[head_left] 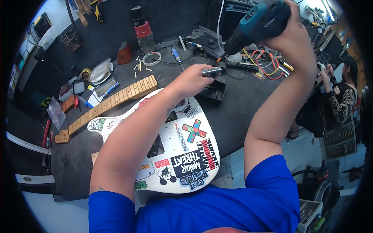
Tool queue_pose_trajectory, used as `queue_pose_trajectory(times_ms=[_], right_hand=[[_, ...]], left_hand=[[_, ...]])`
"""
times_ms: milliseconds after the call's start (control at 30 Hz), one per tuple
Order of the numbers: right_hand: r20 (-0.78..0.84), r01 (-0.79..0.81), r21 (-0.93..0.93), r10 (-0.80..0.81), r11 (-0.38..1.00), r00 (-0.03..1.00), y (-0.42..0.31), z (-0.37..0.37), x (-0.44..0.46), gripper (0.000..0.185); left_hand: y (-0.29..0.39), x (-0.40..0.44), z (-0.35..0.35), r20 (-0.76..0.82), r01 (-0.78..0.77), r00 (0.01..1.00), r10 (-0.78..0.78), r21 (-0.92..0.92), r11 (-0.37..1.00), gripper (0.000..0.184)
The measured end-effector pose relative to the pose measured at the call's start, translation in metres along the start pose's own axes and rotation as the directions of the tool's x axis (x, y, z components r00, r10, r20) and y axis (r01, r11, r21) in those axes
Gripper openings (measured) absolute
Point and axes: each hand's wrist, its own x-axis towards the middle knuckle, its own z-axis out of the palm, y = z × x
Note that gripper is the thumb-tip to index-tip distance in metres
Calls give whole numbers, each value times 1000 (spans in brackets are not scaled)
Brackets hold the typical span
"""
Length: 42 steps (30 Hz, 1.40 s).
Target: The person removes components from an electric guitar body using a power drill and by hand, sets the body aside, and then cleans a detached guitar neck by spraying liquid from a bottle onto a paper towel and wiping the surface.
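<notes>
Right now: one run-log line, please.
left hand: holds metallic part | right hand: grips drill, tip near metallic part, contact unclear | guitar body: white, stickered | guitar neck: beside body

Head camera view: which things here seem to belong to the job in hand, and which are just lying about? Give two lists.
In the job, judging by the hands:
power drill, in the right hand
small metal part, in the left hand
guitar body, under the left forearm

Apparently lying about:
guitar neck, beside the body
blue screwdriver
clear plastic bag
</notes>
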Motion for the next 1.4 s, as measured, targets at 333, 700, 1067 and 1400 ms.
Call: queue_pose_trajectory(times_ms=[333,700,1067,1400], right_hand=[[14,29,-191,-27,981,1000,2,4,-1,91],[58,36,-118,-29,992,998,11,4,6,92],[34,34,-102,-31,994,999,14,8,5,91],[40,64,-42,-63,997,997,20,9,6,88]], left_hand=[[13,-6,0,-10,86,996,-86,3,996,30],[7,-4,-1,-7,42,999,-42,14,999,30],[20,-7,-3,34,137,990,-138,35,990,33],[15,-4,-3,33,131,991,-133,38,991,33]])
